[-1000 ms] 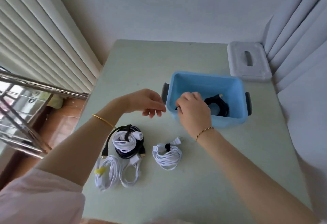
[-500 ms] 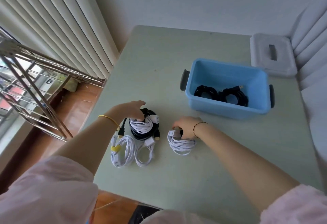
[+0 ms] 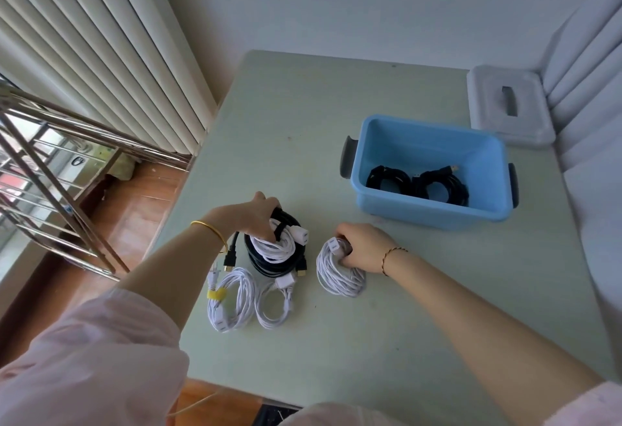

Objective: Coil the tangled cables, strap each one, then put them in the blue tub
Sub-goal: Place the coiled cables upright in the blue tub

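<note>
Two black coils are stowed in the tub; beside it, two of four white coils are gripped by curled left fingers and right fingers.

The pale green table carries a blue tub toward its far right side, and a white lid lies flat just behind the tub at the far corner. Nearer the front left lies a black cable coil, with a white cable coil just to its right. In front of the black one, a yellow-strapped coil and a thinner white loop lie side by side.
</note>
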